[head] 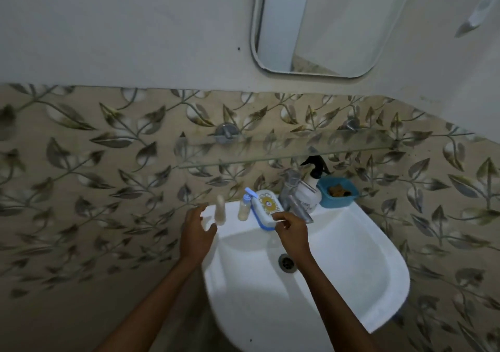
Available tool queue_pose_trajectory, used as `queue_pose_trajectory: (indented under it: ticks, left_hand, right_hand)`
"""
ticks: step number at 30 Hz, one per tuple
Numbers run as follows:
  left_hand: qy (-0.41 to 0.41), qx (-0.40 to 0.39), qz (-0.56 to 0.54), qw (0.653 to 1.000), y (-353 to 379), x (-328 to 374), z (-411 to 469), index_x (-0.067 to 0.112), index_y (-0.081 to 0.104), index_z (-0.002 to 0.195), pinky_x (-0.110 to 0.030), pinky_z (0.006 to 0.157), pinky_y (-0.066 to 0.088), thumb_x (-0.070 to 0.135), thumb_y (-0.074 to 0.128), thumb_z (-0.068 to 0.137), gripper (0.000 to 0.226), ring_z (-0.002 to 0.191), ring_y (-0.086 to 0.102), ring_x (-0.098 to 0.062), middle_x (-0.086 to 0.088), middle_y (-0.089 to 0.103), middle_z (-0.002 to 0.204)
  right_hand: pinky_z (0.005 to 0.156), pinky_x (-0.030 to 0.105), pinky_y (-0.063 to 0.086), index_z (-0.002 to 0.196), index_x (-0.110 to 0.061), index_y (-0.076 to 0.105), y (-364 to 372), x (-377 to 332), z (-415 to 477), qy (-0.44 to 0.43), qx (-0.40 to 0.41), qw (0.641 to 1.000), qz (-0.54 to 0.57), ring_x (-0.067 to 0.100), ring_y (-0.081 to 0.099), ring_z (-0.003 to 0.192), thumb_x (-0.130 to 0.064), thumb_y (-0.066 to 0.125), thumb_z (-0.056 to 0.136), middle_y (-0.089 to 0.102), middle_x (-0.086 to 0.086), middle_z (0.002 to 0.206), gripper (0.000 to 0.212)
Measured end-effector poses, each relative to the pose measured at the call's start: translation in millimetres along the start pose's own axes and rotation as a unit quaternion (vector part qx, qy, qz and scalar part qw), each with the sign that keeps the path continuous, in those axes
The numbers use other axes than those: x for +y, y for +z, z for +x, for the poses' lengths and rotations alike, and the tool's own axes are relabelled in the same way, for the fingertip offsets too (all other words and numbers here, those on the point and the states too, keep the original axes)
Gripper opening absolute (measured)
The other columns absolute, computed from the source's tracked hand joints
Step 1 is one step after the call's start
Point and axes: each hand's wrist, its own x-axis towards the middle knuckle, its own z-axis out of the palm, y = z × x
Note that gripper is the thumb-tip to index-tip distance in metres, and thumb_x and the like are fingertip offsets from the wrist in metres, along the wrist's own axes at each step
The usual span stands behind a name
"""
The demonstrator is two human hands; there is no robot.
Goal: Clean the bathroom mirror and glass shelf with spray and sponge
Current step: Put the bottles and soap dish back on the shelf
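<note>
The rounded mirror [319, 24] hangs on the white wall at the top. Below it a bare glass shelf [284, 149] runs along the leaf-patterned tiles on two metal brackets. A white spray bottle [309, 189] with a black trigger head stands behind the tap on the sink's back rim. Right of it a blue tub [338, 192] holds a brownish sponge [338, 190]. My left hand [197, 230] hovers open over the sink's left rim, near a small cream bottle [220, 211]. My right hand [290, 227] touches the front edge of a white-and-blue box [266, 208], fingers curled; any grip is unclear.
The white sink [351, 257] fills the lower middle, with a chrome tap [292, 192] at the back and a drain in the basin. A small bottle with a blue pump [244, 207] stands left of the box. A wall fitting [479, 11] sits at the upper right.
</note>
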Motion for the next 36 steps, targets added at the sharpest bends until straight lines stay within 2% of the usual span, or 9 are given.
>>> queue_pose_trajectory:
  ticks: [4,9,12,18,21,23,28,33,36]
  left_hand:
    - [-0.017,-0.043,0.040,0.998,5,-3,27,0.004,0.043,0.133,-0.039,0.103,0.038,0.002,0.072,0.072,0.067,0.122,0.047,-0.031,-0.018,0.044,0.138]
    - [-0.045,-0.083,0.100,0.991,15,-7,41,0.009,0.032,0.140,-0.036,0.106,0.033,0.018,0.077,0.070,0.083,0.131,0.039,-0.027,-0.012,0.041,0.143]
    - [-0.072,-0.094,0.101,0.988,24,-5,45,0.012,0.034,0.139,-0.036,0.105,0.034,0.025,0.079,0.068,0.085,0.129,0.040,-0.026,-0.009,0.044,0.141]
    - [-0.049,-0.079,0.054,0.994,33,-3,55,0.017,0.058,0.116,-0.035,0.092,0.044,0.027,0.081,0.060,0.061,0.106,0.057,-0.022,-0.006,0.064,0.114]
    - [-0.001,-0.062,-0.009,0.998,28,0,51,0.019,0.067,0.082,-0.027,0.072,0.048,0.038,0.070,0.059,0.029,0.076,0.062,-0.010,-0.001,0.068,0.082]
    - [0.033,-0.045,-0.013,0.998,24,-7,46,0.021,0.069,0.076,-0.026,0.072,0.048,0.042,0.057,0.062,0.028,0.075,0.063,-0.007,0.001,0.069,0.080]
    - [0.061,-0.055,0.087,0.993,17,-27,31,0.007,0.068,0.082,-0.026,0.071,0.037,0.019,0.056,0.074,0.018,0.078,0.056,-0.016,-0.002,0.062,0.083]
    - [0.051,0.013,0.011,0.999,0,-7,29,0.012,0.067,0.092,-0.028,0.079,0.047,0.014,0.072,0.069,0.023,0.087,0.061,-0.018,-0.001,0.066,0.092]
    - [0.086,0.035,-0.015,0.996,-21,23,25,0.017,0.066,0.094,-0.018,0.076,0.048,0.009,0.079,0.066,0.031,0.086,0.062,-0.012,0.002,0.067,0.094]
  right_hand:
    - [0.087,0.030,0.046,0.111,0.000,0.062,22,-6,17,-0.003,-0.020,1.000,0.003,0.031,0.058,0.108,0.012,0.051,0.078,0.062,0.016,0.117,0.036]
    - [0.074,0.009,0.030,0.129,-0.001,0.049,37,-8,33,0.013,-0.053,0.998,-0.012,0.030,0.049,0.121,0.013,0.050,0.081,0.052,0.016,0.132,0.050]
    - [0.084,0.014,0.031,0.131,-0.001,0.047,43,-6,40,0.032,-0.054,0.998,-0.013,0.029,0.047,0.123,0.012,0.050,0.080,0.049,0.015,0.135,0.053]
    - [0.085,0.022,0.034,0.129,-0.003,0.048,45,-1,49,0.046,-0.066,0.996,-0.034,0.027,0.048,0.120,0.012,0.053,0.078,0.049,0.015,0.132,0.054]
    - [0.089,0.024,0.035,0.127,0.000,0.049,53,0,53,0.043,-0.070,0.995,-0.048,0.030,0.050,0.118,0.009,0.058,0.078,0.053,0.018,0.128,0.051]
    - [0.084,0.023,0.035,0.124,0.001,0.050,64,-1,57,0.034,-0.076,0.995,-0.055,0.032,0.052,0.112,0.003,0.065,0.076,0.054,0.019,0.122,0.050]
    - [0.089,0.036,0.043,0.122,0.001,0.048,88,2,62,0.038,-0.056,0.995,-0.070,0.033,0.053,0.109,-0.015,0.074,0.075,0.052,0.020,0.119,0.056]
    - [0.087,0.037,0.044,0.118,0.001,0.050,97,6,68,0.074,-0.014,0.996,-0.047,0.034,0.056,0.108,-0.019,0.076,0.073,0.059,0.018,0.115,0.056]
    - [0.084,0.034,0.045,0.116,0.002,0.054,100,8,72,0.075,-0.017,0.995,-0.060,0.034,0.058,0.108,-0.017,0.074,0.075,0.062,0.019,0.114,0.049]
